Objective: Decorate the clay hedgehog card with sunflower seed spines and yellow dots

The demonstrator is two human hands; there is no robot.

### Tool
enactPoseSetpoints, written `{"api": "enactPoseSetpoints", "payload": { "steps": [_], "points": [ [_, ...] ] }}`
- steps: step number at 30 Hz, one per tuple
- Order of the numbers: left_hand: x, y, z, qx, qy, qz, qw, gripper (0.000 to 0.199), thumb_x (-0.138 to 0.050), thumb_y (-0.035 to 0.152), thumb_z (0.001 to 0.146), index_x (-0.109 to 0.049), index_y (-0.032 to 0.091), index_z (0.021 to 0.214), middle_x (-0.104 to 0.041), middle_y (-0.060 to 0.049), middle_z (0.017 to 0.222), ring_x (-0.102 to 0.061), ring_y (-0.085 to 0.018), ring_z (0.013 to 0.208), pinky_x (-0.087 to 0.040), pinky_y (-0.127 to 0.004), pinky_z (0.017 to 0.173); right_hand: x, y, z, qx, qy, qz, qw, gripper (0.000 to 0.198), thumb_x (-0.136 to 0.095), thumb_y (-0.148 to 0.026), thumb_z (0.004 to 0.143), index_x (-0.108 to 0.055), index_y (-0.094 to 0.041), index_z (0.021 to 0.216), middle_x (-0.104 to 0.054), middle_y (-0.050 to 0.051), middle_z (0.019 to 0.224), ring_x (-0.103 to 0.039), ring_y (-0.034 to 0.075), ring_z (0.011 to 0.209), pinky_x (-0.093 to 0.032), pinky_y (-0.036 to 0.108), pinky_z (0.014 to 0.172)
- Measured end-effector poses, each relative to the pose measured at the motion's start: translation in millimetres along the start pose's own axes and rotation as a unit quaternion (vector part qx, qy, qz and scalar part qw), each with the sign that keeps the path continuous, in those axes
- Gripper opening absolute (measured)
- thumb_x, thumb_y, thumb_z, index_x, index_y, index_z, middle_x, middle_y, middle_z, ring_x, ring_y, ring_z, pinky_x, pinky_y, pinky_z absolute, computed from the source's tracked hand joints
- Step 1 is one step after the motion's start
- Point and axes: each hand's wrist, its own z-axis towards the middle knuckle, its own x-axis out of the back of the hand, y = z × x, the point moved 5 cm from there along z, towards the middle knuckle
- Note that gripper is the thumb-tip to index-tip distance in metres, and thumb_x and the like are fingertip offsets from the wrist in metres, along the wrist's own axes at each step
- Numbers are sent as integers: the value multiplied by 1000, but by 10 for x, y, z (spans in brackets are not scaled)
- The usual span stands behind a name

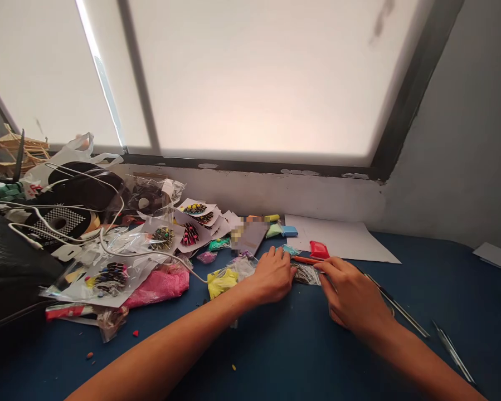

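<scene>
My left hand [275,273] lies palm down on the blue table, fingers stretched forward beside a small light-blue packet [291,250]. Its thumb is at the left edge of a small clear plastic bag [307,274] with dark thin pieces inside. My right hand [353,292] is at that bag's other side, fingers bent and closed; what they grip is hidden. A thin orange stick [306,260] lies along the bag's far edge and reaches my right fingertips. Just beyond it is a red packet [319,249]. A yellow packet [222,283] is left of my left wrist.
Carded hairpin-like pieces [110,277], a pink packet [160,285] and a white cable [150,253] crowd the left. White paper [346,239] lies at the back. Pens [453,351] are at the right. A black bag [16,267] stands at the left edge.
</scene>
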Motion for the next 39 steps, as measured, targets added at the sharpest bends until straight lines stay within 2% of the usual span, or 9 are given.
{"api": "enactPoseSetpoints", "payload": {
  "steps": [5,14,21,25,28,31,34,36,39],
  "points": [
    [-86,-32,4,18,15,1,1000,47,-34,40,98,-49,9,130,-52,-18,132,-46,-31,121,-40,-44,100,-167,42,424,-9,-38,-5,999,20,-52,-25,96,-67,-17,108,-67,8,113,-63,21,103,-51,41,90],
    [-78,-118,8,29,31,-2,999,41,-33,36,99,-53,17,128,-56,-13,118,-50,-28,109,-42,-42,92,-468,-90,677,24,-92,25,995,32,-59,-35,94,-59,-19,122,-62,8,124,-64,20,101,-54,42,85],
    [-52,-269,95,43,51,-54,996,29,-39,17,93,-64,17,108,-60,-13,109,-53,-27,104,-45,-40,91,-225,-35,418,5,-24,120,993,26,-45,-15,93,-71,-17,99,-71,11,106,-57,28,114,-40,49,103],
    [162,-305,163,47,99,-118,987,31,-36,18,97,-60,17,117,-61,-10,115,-54,-22,110,-43,-35,97,15,71,197,-59,22,204,977,31,-43,-23,90,-70,-21,104,-70,11,110,-57,30,112,-41,51,99],
    [326,-291,181,52,117,-390,912,26,-37,18,96,-60,13,108,-64,-8,102,-63,-16,92,-50,-29,83,124,164,85,-136,31,282,949,37,-44,-34,91,-62,-21,120,-66,12,122,-58,29,113,-43,50,99],
    [315,-143,149,31,23,-634,773,21,-43,23,94,-61,11,95,-64,-7,91,-64,-13,73,-52,-25,68,111,188,-26,-199,-8,381,903,43,-44,-49,91,-62,-20,116,-70,12,109,-67,25,95,-53,42,87],
    [231,34,49,18,-72,-722,688,26,-59,36,86,-63,11,93,-65,-7,85,-64,-13,68,-53,-26,64,34,145,-191,-243,-50,457,854,45,-49,-59,87,-65,-18,98,-70,7,80,-67,19,67,-57,35,67],
    [185,131,-30,8,-119,-736,667,39,-66,45,80,-65,11,99,-66,-9,90,-65,-14,69,-54,-27,64,-14,116,-315,-270,-60,486,829,46,-54,-62,83,-64,-18,91,-65,3,68,-61,16,58,-55,33,61],
    [168,199,-114,-7,-135,-707,695,56,-68,56,76,-66,12,110,-68,-12,97,-65,-14,66,-53,-27,61,-50,88,-444,-288,-66,513,806,49,-60,-67,76,-63,-18,83,-60,0,61,-57,14,56,-53,31,62]
  ]
}}
